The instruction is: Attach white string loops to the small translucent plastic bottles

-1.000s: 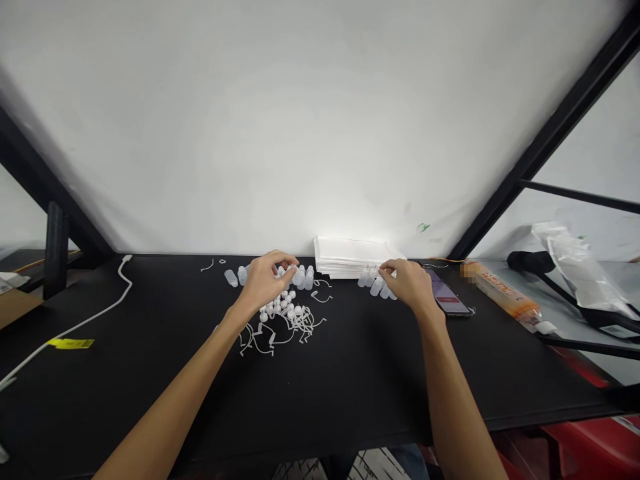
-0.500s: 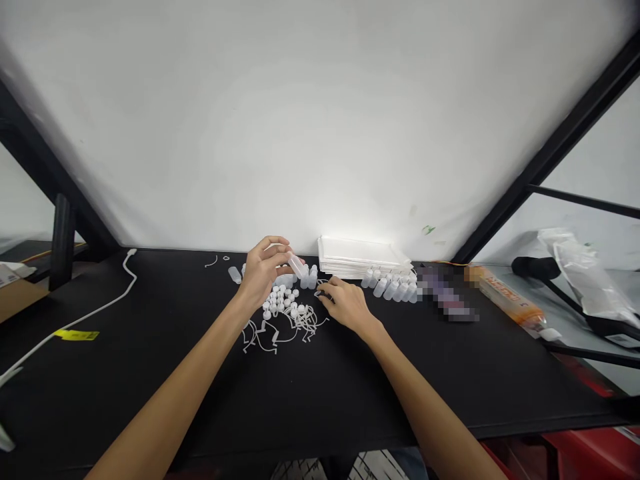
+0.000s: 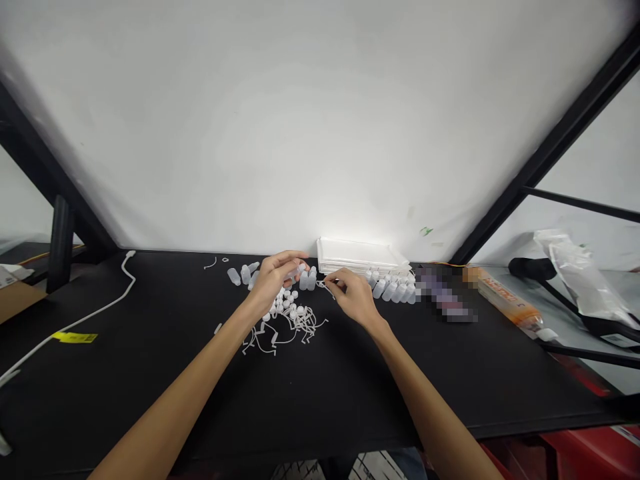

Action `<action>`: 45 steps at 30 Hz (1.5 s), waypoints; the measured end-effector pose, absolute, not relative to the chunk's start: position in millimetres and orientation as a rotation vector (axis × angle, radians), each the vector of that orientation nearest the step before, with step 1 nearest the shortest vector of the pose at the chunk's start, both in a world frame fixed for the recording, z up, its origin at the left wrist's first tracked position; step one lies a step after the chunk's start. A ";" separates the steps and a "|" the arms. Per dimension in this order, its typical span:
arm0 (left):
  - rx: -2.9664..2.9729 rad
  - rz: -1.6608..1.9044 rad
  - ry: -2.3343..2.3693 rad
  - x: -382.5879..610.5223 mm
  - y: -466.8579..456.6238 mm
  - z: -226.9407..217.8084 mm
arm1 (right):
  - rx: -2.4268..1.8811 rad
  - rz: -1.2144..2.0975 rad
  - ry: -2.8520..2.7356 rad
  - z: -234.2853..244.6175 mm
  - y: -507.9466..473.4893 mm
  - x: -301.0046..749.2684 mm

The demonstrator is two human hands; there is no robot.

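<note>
My left hand [image 3: 275,280] is shut on a small translucent plastic bottle [image 3: 296,273], which is partly hidden by my fingers. My right hand [image 3: 354,296] pinches a thin white plastic tether [image 3: 326,285] between its fingertips, close to the left hand. Below both hands lies a heap of round white caps with curly tethers [image 3: 293,319]. Upright translucent bottles [image 3: 307,280] stand just right of my left hand, and others [image 3: 247,274] lie to its left. A row of similar bottles [image 3: 393,290] stands beyond my right hand.
A stack of white trays [image 3: 357,255] stands behind the bottles on the black table [image 3: 500,390]. To the right lie a blurred phone [image 3: 443,293] and an orange-and-white package [image 3: 503,300]. A white cable [image 3: 80,320] with a yellow tag runs along the left.
My right hand has risen from the heap's edge and now pinches a tether. My left hand has shifted right, with the bottle drawn further into its fingers.
</note>
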State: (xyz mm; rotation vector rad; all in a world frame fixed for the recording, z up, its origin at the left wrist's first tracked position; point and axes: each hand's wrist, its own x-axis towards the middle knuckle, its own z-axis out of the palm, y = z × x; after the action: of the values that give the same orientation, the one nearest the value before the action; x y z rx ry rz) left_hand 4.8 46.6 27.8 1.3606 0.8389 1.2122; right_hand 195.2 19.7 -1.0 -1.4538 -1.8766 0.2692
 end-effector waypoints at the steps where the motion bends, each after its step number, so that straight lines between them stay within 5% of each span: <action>1: 1.361 1.193 0.852 6.6 44.9 27.6 | -1.375 0.408 -1.791 1.7 19.2 196.4; 5: 1.384 1.140 0.929 14.9 38.3 26.1 | -1.091 0.860 -1.561 8.4 16.8 195.1; 11: 1.509 1.090 0.964 22.5 34.4 21.6 | -0.971 1.061 -1.486 8.8 12.1 185.1; 45: 1.966 1.119 1.006 21.1 32.3 14.9 | -1.010 1.004 -1.599 -3.1 7.2 177.1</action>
State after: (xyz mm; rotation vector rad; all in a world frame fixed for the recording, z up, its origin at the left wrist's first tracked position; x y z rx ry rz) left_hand 21.1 32.3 14.9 1.9659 1.0061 1.1194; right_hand 177.1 7.2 -3.1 -1.0100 -1.5989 1.0037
